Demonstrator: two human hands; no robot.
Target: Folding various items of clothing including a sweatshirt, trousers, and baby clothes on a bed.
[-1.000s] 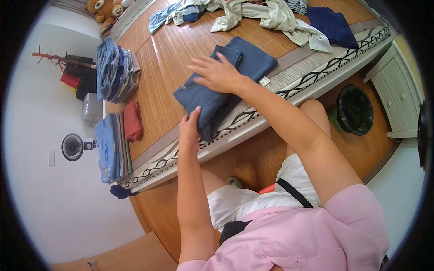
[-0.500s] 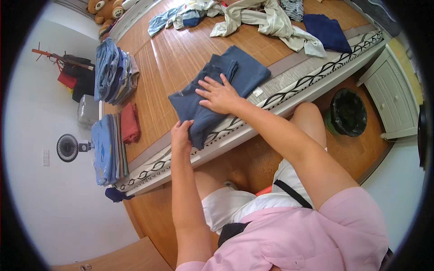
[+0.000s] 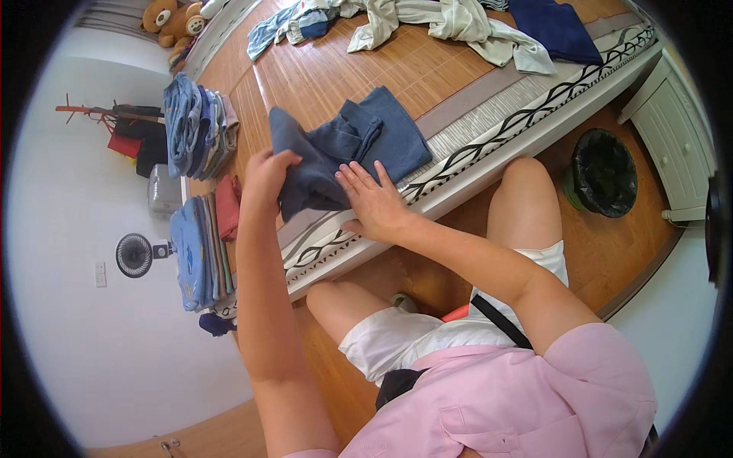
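Note:
A slate-blue garment (image 3: 405, 137) lies partly folded on the mat near the bed's front edge. I cannot tell whether it is a top or trousers. My left hand (image 3: 265, 179) is closed on its left end and holds that part lifted and bent over, with the fingertips partly hidden by cloth. My right hand (image 3: 376, 204) rests by the near edge, its fingers stretched out and touching the fabric. The far right part of the garment lies flat on the bed.
Folded jeans and clothes (image 3: 191, 130) are piled at the bed's left side, beside a red folded garment (image 3: 228, 206) and a light-blue stack (image 3: 191, 252). Loose cream clothing (image 3: 458, 23) and a navy folded piece (image 3: 551, 32) lie farther back. A lined bin (image 3: 603, 175) stands right.
My left hand has moved up and left, lifting the garment's left end and turning it over. My right hand has slid toward the near edge of the cloth. The view has shifted slightly.

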